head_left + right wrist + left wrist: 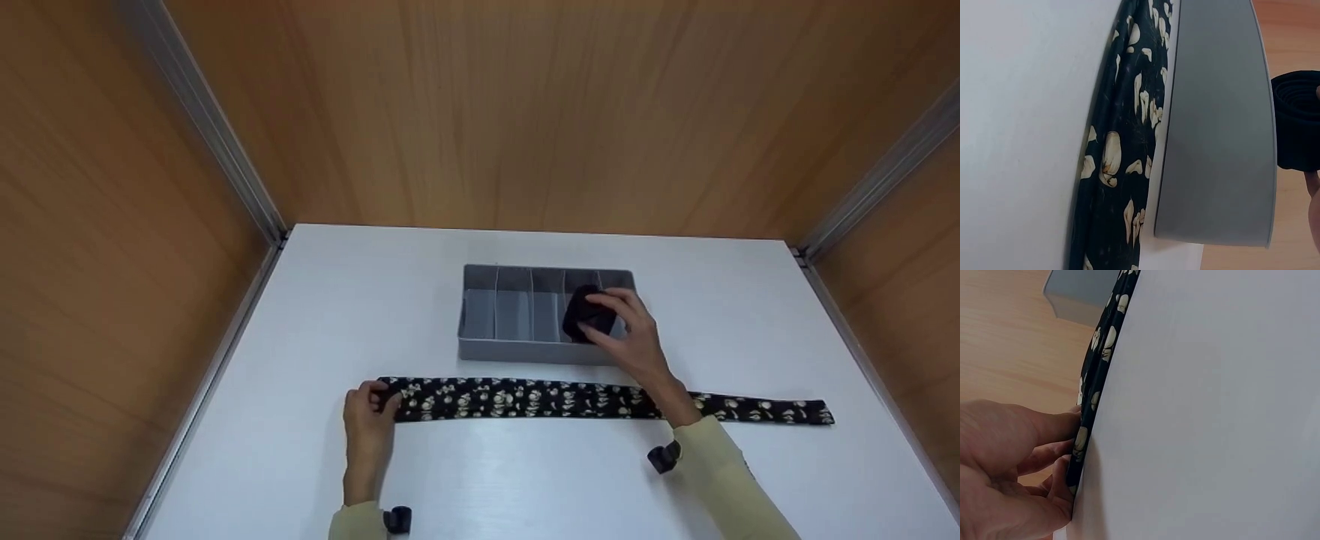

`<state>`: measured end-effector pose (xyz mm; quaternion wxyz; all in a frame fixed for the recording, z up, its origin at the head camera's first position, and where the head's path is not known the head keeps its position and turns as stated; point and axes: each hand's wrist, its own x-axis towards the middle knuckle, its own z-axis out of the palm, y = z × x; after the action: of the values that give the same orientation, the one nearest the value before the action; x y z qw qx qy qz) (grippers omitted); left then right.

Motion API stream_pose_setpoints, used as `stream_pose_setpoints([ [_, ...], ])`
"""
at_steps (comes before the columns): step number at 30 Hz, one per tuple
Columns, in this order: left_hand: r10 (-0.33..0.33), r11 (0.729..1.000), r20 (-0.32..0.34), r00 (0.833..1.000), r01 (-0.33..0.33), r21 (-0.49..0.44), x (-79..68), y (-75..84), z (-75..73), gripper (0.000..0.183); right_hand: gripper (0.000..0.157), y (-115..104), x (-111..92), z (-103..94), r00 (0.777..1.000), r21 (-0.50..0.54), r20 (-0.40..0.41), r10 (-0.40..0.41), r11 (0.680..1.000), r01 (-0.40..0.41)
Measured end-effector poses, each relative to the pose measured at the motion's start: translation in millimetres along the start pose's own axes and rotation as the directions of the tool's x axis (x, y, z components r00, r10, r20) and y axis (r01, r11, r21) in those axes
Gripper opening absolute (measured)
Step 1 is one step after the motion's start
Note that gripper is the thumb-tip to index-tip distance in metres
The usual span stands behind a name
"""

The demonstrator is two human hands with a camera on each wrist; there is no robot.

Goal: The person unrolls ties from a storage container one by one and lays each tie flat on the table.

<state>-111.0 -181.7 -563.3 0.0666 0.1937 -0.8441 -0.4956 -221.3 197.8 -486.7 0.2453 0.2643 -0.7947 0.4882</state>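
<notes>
Head view: right hand (637, 339) grips roll (580, 315) over tray (525, 351); left hand (366, 429) pinches strip (510, 399), seemingly steadying it parallel to tabletop's (487, 472) far edge.

the light is soft, with pale glare on the white table (487, 472), faint shadow beside the patterned strip (1100, 349), and little detail in the dark roll (579, 311).

1 strip (517, 397), 1 roll (574, 309), 1 tray (525, 351)

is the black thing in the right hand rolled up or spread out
Rolled up: the right wrist view shows coiled layers at the end of the black roll, which the right hand grips.
</notes>
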Motion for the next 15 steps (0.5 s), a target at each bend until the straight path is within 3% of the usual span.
stream_pose_setpoints([
  [6,-0.005,1.000,0.008,1.000,0.005,-0.005,0.9,-0.2,-0.8,0.027,0.046,-7.2,-1.7,0.2,1.000,0.006,0.007,-0.001,1.000,0.001],
  [15,-0.013,1.000,0.012,1.000,0.013,-0.005,2.2,-0.9,1.5,0.027,0.049,-11.6,-5.4,3.5,0.993,0.007,0.024,-0.116,0.993,0.116],
])
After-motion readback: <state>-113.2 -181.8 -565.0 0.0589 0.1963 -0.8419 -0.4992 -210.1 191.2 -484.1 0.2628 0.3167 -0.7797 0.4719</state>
